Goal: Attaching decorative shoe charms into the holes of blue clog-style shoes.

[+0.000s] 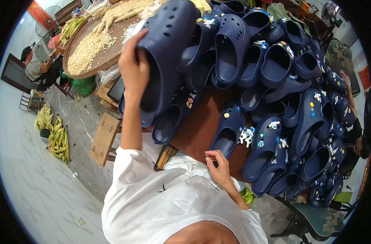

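Observation:
A plain navy clog is raised at the left end of the table, its toe pointing away. My left hand grips its left side, the thumb reaching into the foot opening. Beneath it another navy clog with a few charms lies on the brown tabletop. My right hand rests at the table's near edge, fingers curled in; whatever they hold, if anything, is hidden. Just beyond it lies a navy clog with a yellow charm, beside a small cluster of white charms.
Navy clogs, many with colourful charms, are heaped across the back and right. A round woven tray of pale kernels stands at far left, near a wooden stool and corn cobs. A seated person is beyond; another person is at right.

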Demonstrator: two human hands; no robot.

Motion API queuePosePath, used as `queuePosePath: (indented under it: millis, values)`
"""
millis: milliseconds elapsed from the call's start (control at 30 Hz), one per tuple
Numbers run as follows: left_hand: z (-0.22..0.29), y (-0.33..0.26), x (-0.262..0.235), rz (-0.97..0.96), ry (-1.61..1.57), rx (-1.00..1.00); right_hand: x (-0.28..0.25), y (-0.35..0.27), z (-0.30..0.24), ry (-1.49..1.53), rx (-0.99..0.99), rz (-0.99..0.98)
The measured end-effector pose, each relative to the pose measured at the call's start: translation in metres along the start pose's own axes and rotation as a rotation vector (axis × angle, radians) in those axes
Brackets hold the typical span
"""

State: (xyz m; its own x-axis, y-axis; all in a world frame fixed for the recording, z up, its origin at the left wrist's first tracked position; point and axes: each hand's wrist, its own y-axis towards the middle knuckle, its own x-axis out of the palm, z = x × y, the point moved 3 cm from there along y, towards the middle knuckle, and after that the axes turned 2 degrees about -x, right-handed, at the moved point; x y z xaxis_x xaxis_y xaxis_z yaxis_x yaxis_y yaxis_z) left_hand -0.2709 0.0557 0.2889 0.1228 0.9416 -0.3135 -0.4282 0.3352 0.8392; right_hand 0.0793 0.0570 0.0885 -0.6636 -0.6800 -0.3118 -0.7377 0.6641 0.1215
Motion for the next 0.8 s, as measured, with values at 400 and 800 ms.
queuePosePath:
  millis: [400,800]
  values:
    - [-0.117,0.041,0.092,-0.150,0.141,0.028,-0.032,-0.009,0.029,-0.175,0.109,0.310]
    - [0.005,-0.017,0.050,-0.190,-0.032,0.086,-0.078,0.024,0.080,-0.388,0.184,0.488]
